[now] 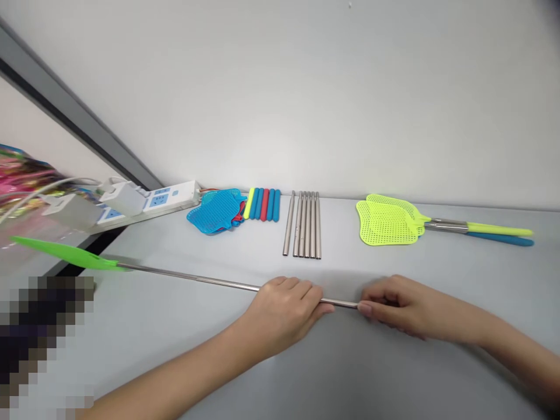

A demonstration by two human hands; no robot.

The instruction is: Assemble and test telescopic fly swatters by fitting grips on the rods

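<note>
A fly swatter (184, 275) with a green head and a thin metal telescopic rod lies across my view, its head pointing left. My left hand (291, 306) is wrapped round the rod, palm down. At the rod's right end, my right hand (391, 306) pinches the tip between thumb and fingers. Behind my hands lie several loose metal tubes (308, 224), side by side. Left of them is a row of coloured handle grips (262, 204) in yellow, blue and red. Blue swatter heads (216, 211) are stacked beside the grips, with red showing underneath.
Swatters with yellow heads (387, 220) and yellow and blue handles (499, 230) lie at the right by the wall. A white power strip (170, 197) with plugged-in chargers (72, 214) stands at the left. Shiny coloured packaging (26, 181) is beyond a grey frame bar.
</note>
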